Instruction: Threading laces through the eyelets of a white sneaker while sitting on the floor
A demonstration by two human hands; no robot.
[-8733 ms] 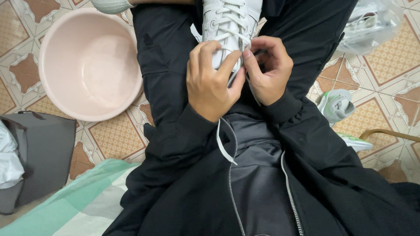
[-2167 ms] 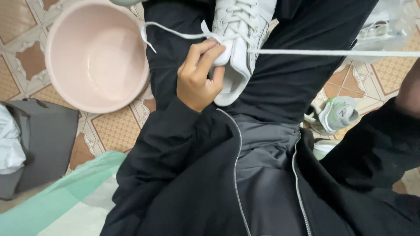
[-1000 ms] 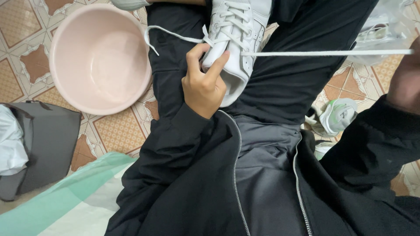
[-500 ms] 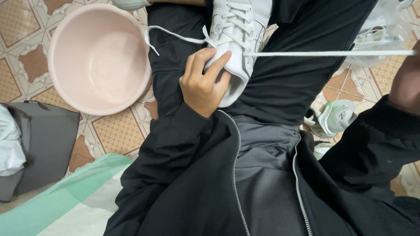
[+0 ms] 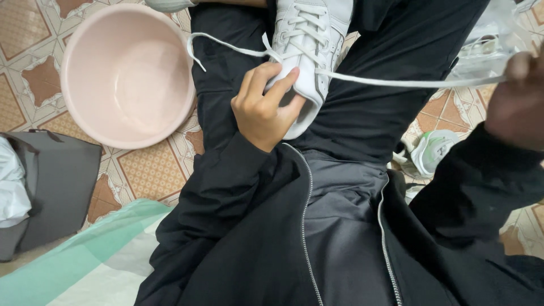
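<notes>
White sneaker (image 5: 309, 42) lay on the person's lap over black trousers (image 5: 385, 96), its long axis running roughly 12 to 6 o'clock, heel end toward the body. Left hand (image 5: 266, 107) cupped the heel end from the 7 o'clock side, fingers (image 5: 283, 85) wrapped over the shoe's near edge, closed firmly around it. White shoelace (image 5: 396, 81) ran from the eyelets out toward 3 o'clock in a taut, nearly level line to the right hand (image 5: 515, 96), which sat well apart from the shoe at the frame's right edge; the hand was blurred, so its hold looked pinched on the lace but finger detail could not be told. The lace's other end (image 5: 221, 45) trailed loose toward 9 o'clock, hanging free near the pink basin (image 5: 79, 119) on the tiled floor (image 5: 22, 39). Left hand was the nearer to the shoe; the right held only the lace, at right angles to the shoe's axis. A second sneaker (image 5: 433, 150) lay on the floor at about 4 o'clock of the lap.
</notes>
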